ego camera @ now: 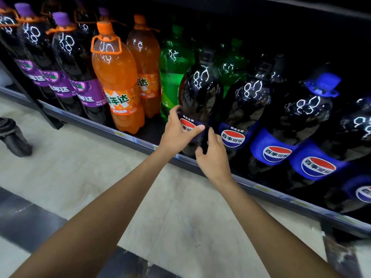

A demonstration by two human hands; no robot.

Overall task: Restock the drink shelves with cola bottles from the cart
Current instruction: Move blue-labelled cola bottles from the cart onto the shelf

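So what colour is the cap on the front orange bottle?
Orange, like the drink; the cap shows clearly in the head view.

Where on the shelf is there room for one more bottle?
One bare patch at the shelf front, between the front orange bottle and the held cola bottle. Purple bottles left and cola bottles right stand packed.

Both bare arms stretched out forward, hands close together. The left hand (180,135) grips the cola bottle (200,91), thumb laid across the front; the right hand (213,159) is just below, fingers curled round the same bottle.
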